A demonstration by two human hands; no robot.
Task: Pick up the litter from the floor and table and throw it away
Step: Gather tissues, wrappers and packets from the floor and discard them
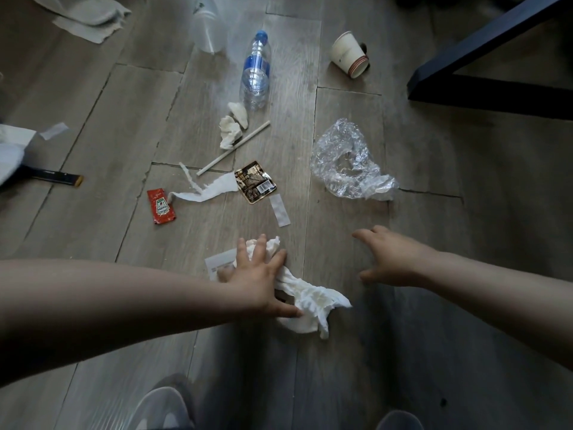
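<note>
Nearest, at the bottom edge: shoes (167, 405), toes only, on grey plank floor (465, 352). Just beyond: left hand (257, 274) palm-down on tissue (310, 299), fingers straight and spread wide, thumb out to the right, pressing, not curled round it. Tissue white, crumpled, lying on the floor, trailing right and nearer from under the palm. Printed slip (218, 262) under hand and tissue, corner showing at left. Right hand (387, 259) apart from the tissue, to its right, over bare floor; fingers loosely spread, slightly bent, holding nothing; contact with the floor: cannot tell. Past the hands: small white strip (280, 210), flat. Left of it: red ketchup sachet (160, 205). Torn paper (204, 189) running from that sachet's top corner to brown sachet (255, 181), barcode up. Straw (232, 148) diagonal, near end just beside the torn paper. Crumpled clear wrap (347, 162) well to the right. Two white wads (231, 131) against the straw's far side. Bottle (255, 72) on its side just past the wads, blue cap away. Paper cup (348, 55) tipped over further right. Clear cup (209, 29) on its side left of the bottle, blurred. Towel (86, 17) at far left. Dark table leg (483, 57) at far right.
</note>
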